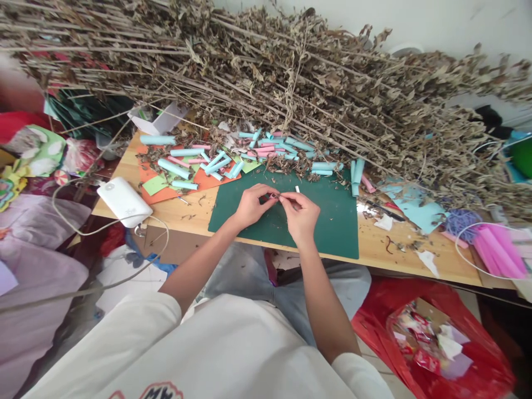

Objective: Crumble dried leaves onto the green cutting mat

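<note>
Spread across the whole back of the scene: a great heap of dry brown leafy branches (291, 83), stems lying slantwise and overhanging the rear edge of the light wooden bench (399, 249). Centred on that bench: a dark green rectangular cutting mat (332, 221), front edge near the lap. Beyond the mat, between it and the branches: a scatter of rolled pale blue and pink paper tubes (216, 163), some resting on flat orange and green paper sheets (164, 185) at the left. Further left, at the bench corner: a white rounded plastic device (123, 200) with a cable looping off. Below the bench on the right: a red plastic bag (374, 316) of scraps on the floor. Above the mat's middle: left hand (249, 206) and right hand (301, 216), fingertips meeting, both sets of fingers pressed together in a pinch on one small pink rolled paper piece (272, 196), held just off the mat; too small to tell how tightly wound. Judged step: rolling or tightening a paper tube between the fingertips, midway. Next move, as a judgement: steady twisting pressure from both pinches, keeping the roll even without crushing it.
</note>
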